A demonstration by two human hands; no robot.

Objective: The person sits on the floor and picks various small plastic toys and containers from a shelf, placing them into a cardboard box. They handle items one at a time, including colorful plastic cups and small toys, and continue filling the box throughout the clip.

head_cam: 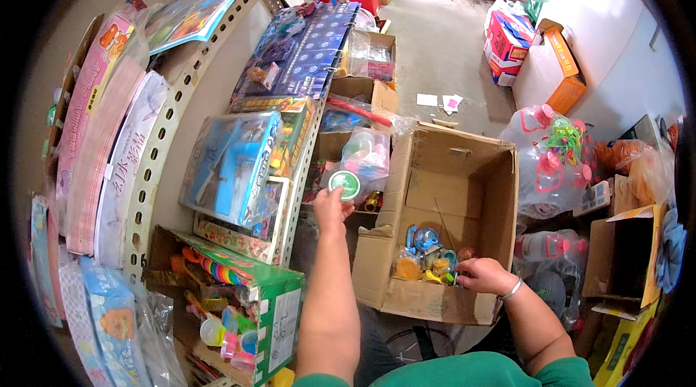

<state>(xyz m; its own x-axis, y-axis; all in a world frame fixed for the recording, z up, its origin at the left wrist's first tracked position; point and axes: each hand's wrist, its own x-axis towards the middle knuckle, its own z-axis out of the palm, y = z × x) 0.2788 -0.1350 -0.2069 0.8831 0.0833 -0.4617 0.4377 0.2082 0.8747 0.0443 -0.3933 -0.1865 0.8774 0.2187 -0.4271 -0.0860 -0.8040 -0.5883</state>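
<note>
My left hand (333,212) pinches a round tub with a green face and a pale rim (345,185). It holds the tub above the lower shelf, left of a large open cardboard box (462,169). Just past the tub, a clear bag of pastel plastic pieces (367,153) sits near a small gold item (373,201). My right hand (483,276), a bracelet at its wrist, reaches over the box's near side. Its fingertips are among small colourful toys (429,256) at the bottom; whether they grip one is hidden.
A perforated metal shelf post (171,109) and boxed toys (231,169) stand at left. A green carton of plastic toys (277,305) is low beside my left forearm. Bagged pink-capped bottles (544,169) and an open carton (620,262) crowd the right. Paper scraps (427,100) lie on the floor.
</note>
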